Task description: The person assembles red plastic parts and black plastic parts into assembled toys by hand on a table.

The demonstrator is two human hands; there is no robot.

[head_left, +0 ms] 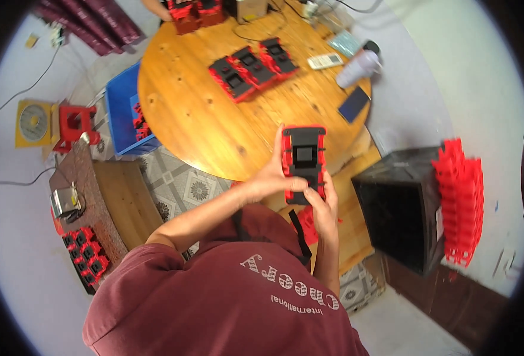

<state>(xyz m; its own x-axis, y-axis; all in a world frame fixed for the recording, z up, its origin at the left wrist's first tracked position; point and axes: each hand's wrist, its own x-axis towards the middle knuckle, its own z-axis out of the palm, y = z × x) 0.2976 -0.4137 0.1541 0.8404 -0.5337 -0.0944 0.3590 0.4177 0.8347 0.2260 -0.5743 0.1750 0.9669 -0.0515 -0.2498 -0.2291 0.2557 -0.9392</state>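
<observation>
I hold a red-edged black device casing (304, 141) with a small square window upright in front of me, near the edge of the table. Its left side rests in my left hand (272, 178), with the thumb lying across the lower front. My right hand (326, 204) grips the lower right side, its thumb on the front close to the left thumb. The fingers behind the casing are hidden. Farther off on the table, several similar red and black casings (255, 66) lie side by side in a row.
Round wooden table (185, 118) bears a phone (354, 105), a tumbler (357, 68) and a white remote-like device (325, 61). Another person's hand (162, 12) is by red casings (186, 18). Left stands a blue bin (116, 113); right, a black box-like appliance (392, 207) beside stacked red parts (461, 202).
</observation>
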